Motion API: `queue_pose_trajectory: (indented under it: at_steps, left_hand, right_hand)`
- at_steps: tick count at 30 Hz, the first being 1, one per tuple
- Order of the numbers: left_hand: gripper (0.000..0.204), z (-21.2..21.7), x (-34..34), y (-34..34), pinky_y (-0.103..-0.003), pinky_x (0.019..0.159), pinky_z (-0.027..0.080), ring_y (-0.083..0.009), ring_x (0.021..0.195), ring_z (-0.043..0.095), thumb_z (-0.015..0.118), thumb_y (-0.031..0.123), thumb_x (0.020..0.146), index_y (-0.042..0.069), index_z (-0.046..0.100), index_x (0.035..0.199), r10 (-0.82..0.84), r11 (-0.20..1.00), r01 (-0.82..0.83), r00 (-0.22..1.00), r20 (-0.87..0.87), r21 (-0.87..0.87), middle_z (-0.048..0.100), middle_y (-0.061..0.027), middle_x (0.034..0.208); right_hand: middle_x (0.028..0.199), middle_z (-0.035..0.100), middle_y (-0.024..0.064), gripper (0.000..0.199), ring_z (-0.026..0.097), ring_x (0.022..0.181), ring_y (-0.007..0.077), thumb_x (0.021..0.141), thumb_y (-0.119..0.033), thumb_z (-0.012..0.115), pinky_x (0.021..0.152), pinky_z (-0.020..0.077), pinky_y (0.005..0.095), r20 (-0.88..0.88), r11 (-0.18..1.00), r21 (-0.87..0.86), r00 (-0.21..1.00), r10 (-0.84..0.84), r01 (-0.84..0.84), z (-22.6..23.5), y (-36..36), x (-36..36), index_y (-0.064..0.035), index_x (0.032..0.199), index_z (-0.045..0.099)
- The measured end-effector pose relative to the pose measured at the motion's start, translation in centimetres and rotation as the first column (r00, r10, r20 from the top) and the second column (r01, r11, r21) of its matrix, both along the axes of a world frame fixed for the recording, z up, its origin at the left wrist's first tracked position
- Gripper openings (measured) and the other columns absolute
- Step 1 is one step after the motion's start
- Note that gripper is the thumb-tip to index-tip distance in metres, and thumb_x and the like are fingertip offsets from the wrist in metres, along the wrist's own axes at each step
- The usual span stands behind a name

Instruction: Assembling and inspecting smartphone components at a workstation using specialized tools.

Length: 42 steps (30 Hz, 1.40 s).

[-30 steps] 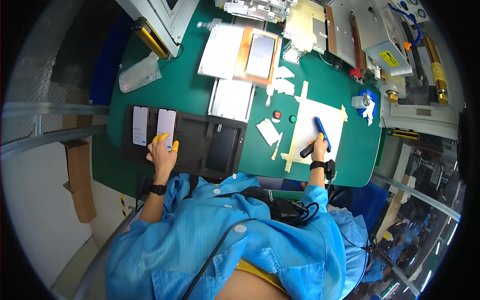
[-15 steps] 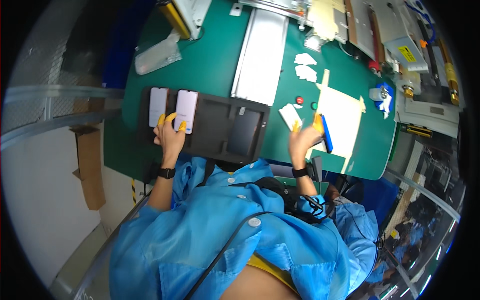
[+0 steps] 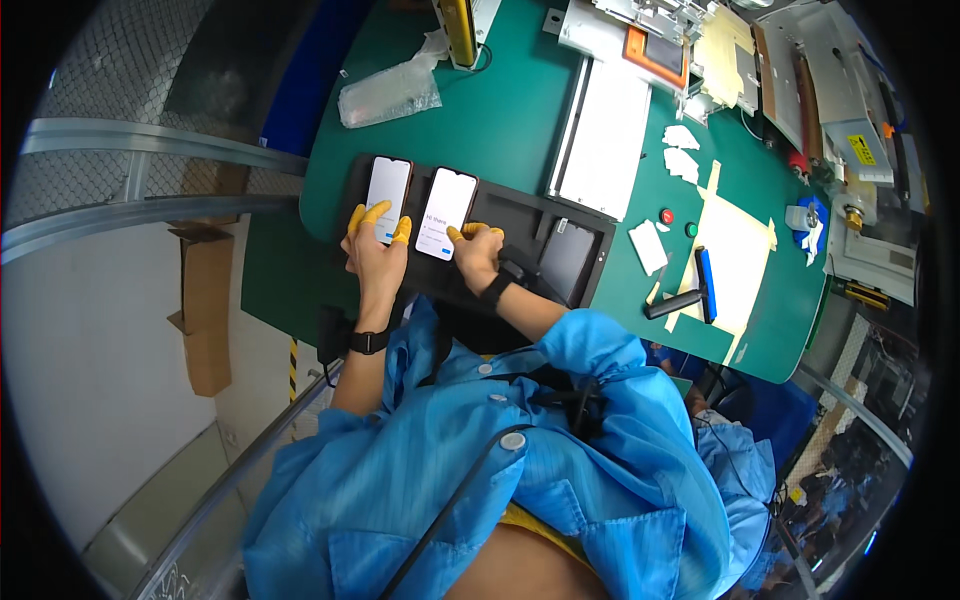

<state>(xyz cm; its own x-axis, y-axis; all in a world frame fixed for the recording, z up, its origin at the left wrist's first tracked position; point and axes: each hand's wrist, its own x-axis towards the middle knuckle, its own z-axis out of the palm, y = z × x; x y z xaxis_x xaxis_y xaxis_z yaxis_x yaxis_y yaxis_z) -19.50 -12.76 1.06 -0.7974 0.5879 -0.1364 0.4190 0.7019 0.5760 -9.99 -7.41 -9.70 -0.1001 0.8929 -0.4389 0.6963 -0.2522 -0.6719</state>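
Note:
Two phones with lit white screens lie side by side at the left end of a black tray [image 3: 519,222]. My left hand [image 3: 378,262], yellow covers on its fingertips, closes around the lower end of the left phone [image 3: 389,188], thumb at its right edge. At the lower right edge of the right phone [image 3: 446,200], my right hand [image 3: 478,256] has its covered fingertips curled against the phone. A dark-screened phone [image 3: 567,256] sits in the tray's right end. On a taped white sheet [image 3: 732,260] rests a roller [image 3: 707,285] with a blue head and black handle.
Beyond the tray a pale metal rail plate [image 3: 605,135] runs toward a fixture with an orange frame [image 3: 655,55]. Clear plastic bags [image 3: 390,95] lie back left. White pads [image 3: 648,247] and red and green caps [image 3: 667,215] lie right of the tray.
My right hand has left the roller and crossed left to the right phone. My left hand has shifted from the right phone to the left one. The view has shifted.

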Motion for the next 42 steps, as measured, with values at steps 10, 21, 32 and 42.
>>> queue_pose_trajectory:
  at_steps: [10,21,32,42]
  left_hand:
    - [0.023,-0.4,-1.6,5.2,-0.024,0.068,0.04,-0.0144,0.081,0.047,0.062,0.009,0.076,0.005,0.059,0.099,-0.126,0.887,-0.134,0.849,0.513,0.441,0.051,-0.0074,0.095]
    - [0.021,-0.4,7.9,16.5,-0.03,0.07,0.043,-0.0208,0.079,0.052,0.064,0.012,0.07,0.007,0.063,0.09,-0.402,0.859,0.259,0.875,0.27,0.442,0.06,-0.0096,0.088]
    - [0.037,-4.4,16.0,26.7,-0.039,0.074,0.043,-0.0282,0.084,0.054,0.063,0.037,0.07,0.003,0.063,0.084,-0.499,0.824,0.559,0.796,-0.343,0.098,0.06,-0.0162,0.08]
    - [0.046,4.1,11.2,21.4,-0.041,0.076,0.049,-0.0276,0.086,0.057,0.05,-0.001,0.067,-0.005,0.043,0.112,-0.485,0.867,-0.353,-0.439,0.756,0.351,0.055,-0.0175,0.097]
  right_hand:
    - [0.081,0.057,0.0221,0.027,0.057,0.077,0.0371,0.079,-0.003,0.053,0.067,0.0453,0.0387,-0.27,0.964,0.242,0.946,0.179,-0.114,4.5,1.2,4.6,0.0006,0.105,0.046]
    - [0.083,0.058,0.0186,0.036,0.057,0.073,0.0331,0.079,0.0,0.05,0.065,0.0446,0.0332,-0.208,0.899,0.437,0.969,0.13,-0.027,11.5,5.2,17.7,-0.0081,0.114,0.051]
    - [0.084,0.056,0.0136,0.037,0.053,0.068,0.0205,0.083,-0.003,0.051,0.064,0.0439,0.0293,-0.251,0.837,0.453,0.945,-0.211,0.307,11.0,10.4,25.7,-0.006,0.118,0.038]
    - [0.086,0.056,0.0212,0.03,0.055,0.079,0.038,0.079,-0.002,0.049,0.068,0.0429,0.0403,-0.35,0.823,0.462,0.921,-0.172,0.33,8.3,19.7,20.4,-0.0041,0.108,0.04]
